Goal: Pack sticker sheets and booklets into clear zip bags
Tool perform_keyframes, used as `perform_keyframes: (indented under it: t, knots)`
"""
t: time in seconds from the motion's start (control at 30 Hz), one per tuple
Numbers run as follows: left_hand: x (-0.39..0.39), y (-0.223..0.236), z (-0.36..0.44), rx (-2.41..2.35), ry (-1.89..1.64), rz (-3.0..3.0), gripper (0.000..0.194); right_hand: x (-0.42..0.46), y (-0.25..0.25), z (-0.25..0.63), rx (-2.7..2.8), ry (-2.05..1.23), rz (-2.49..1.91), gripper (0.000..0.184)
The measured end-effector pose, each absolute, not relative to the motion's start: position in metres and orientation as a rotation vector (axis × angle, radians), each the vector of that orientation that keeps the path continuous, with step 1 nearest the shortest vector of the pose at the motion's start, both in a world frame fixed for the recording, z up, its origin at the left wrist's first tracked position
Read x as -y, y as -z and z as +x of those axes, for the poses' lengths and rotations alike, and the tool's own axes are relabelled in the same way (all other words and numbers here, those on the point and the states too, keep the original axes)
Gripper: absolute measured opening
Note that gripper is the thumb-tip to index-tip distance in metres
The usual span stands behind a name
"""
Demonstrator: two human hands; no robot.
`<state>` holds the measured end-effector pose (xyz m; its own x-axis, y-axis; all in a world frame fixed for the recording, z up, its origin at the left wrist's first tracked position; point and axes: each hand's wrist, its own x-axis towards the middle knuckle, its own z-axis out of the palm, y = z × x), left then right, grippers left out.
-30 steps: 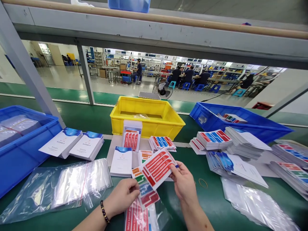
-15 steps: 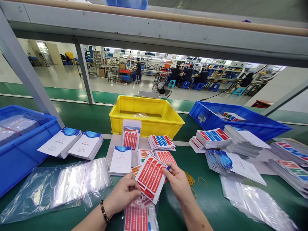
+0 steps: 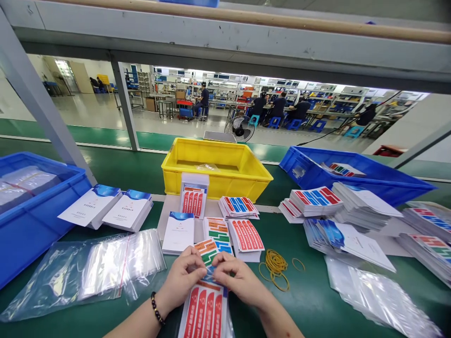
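My left hand (image 3: 183,277) and my right hand (image 3: 236,276) meet low in the middle, both with fingers pinched at the top end of a clear plastic bag (image 3: 229,324). A red-striped label sheet (image 3: 205,312) lies in or on that bag, below my fingers; I cannot tell how far it is inside. Just beyond my fingertips are orange and green label sheets (image 3: 215,232). To their right is a pile of red label sheets (image 3: 248,235), and to their left a white booklet (image 3: 178,234) with a blue top.
A yellow bin (image 3: 218,180) stands behind the piles. Blue bins (image 3: 73,197) flank the bench, with booklet stacks (image 3: 128,209) and clear bags (image 3: 105,265) at left. Yellow rubber bands (image 3: 276,264), label stacks (image 3: 315,199) and more bags (image 3: 380,295) lie right. A shelf beam (image 3: 225,35) crosses above.
The red label sheet that was held up in my hands is now down at the bag. My right hand has moved left and down, closer to my left hand.
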<state>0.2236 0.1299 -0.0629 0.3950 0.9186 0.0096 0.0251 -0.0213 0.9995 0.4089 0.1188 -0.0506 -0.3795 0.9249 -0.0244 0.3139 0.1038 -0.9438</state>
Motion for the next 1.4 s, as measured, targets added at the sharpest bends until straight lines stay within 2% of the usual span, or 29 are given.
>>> perform_keyframes:
  t: [0.13,0.27,0.4,0.53,0.77,1.03,1.17,1.4]
  knots:
    - [-0.129,0.063,0.224,-0.904,-0.909,1.326,0.02,-0.117,0.054,0.408,1.782,-1.369,-1.19,0.016]
    - [-0.129,0.059,0.224,-0.897,-0.728,1.009,0.036,-0.117,0.061,0.406,1.536,-1.417,-1.25,0.017]
    - [-0.131,0.058,0.225,-0.985,-0.715,0.97,0.036,-0.118,0.063,0.401,1.382,-1.476,-1.279,0.026]
    - [-0.131,0.058,0.225,-1.008,-0.737,1.08,0.031,-0.118,0.061,0.399,1.4,-1.52,-1.36,0.014]
    - [-0.131,0.058,0.224,-1.046,-0.747,1.153,0.025,-0.119,0.064,0.399,1.482,-1.371,-1.378,0.018]
    - [-0.134,0.058,0.22,-1.014,-0.801,1.141,0.034,-0.124,0.07,0.41,1.417,-1.413,-1.4,0.023]
    - [-0.134,0.059,0.219,-1.052,-0.818,1.127,0.034,-0.124,0.066,0.41,1.415,-1.442,-1.382,0.019]
    - [-0.133,0.056,0.218,-1.057,-0.811,1.077,0.033,-0.122,0.067,0.408,1.464,-1.37,-1.383,0.023]
